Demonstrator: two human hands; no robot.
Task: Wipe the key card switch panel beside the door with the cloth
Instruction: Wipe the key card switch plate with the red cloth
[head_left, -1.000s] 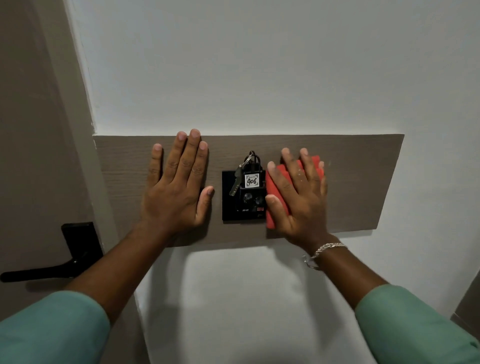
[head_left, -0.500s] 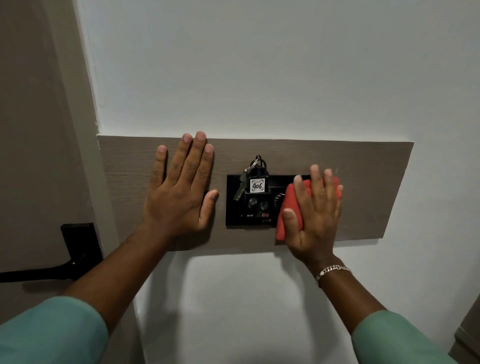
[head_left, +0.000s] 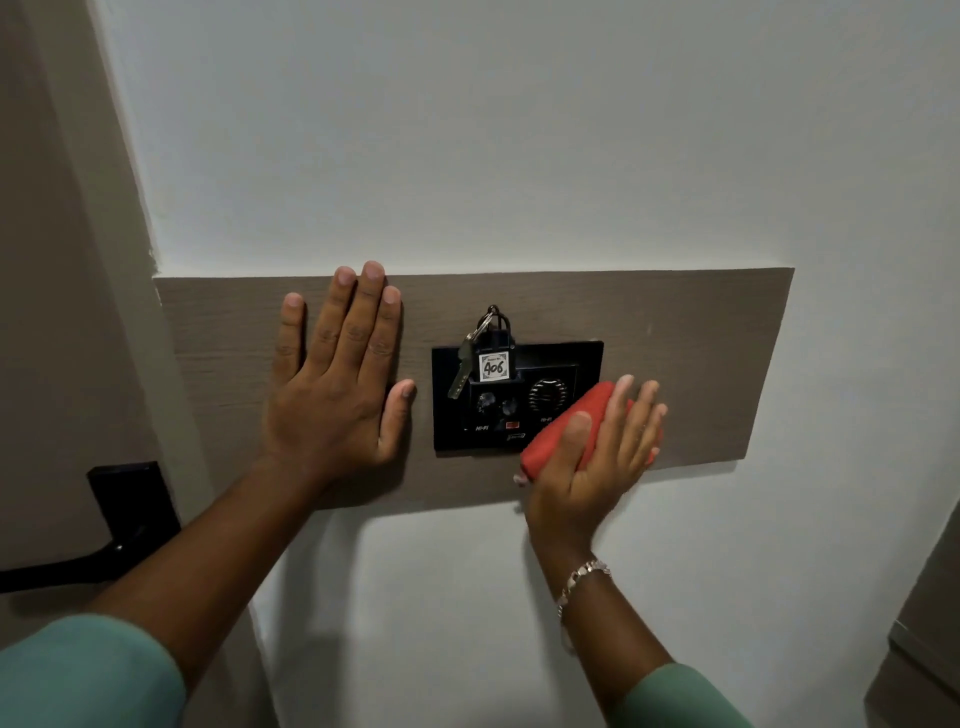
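As the right hand (head_left: 597, 457) slides down and to the right across the black key card switch panel (head_left: 517, 396), its red cloth (head_left: 558, 434) now covers only the panel's lower right corner, where a second ago it lay over the upper right half. The grip is a flat press, fingers spread over the folded cloth and thumb hooked on its near edge. The round dial (head_left: 546, 395) has come into view behind it, which suggests the right side of the panel has had its pass. The left side, under the hanging key (head_left: 460, 376), looks not yet wiped. The left hand (head_left: 332, 384) stays flat and empty on the wood-grain backing board (head_left: 691, 358), bracing just left of the panel. A white tag (head_left: 493, 367) on the key fob reads "406". Small white lettering on the panel reads "Hi-Fi". Left of the board, the door handle (head_left: 78, 566) shows.
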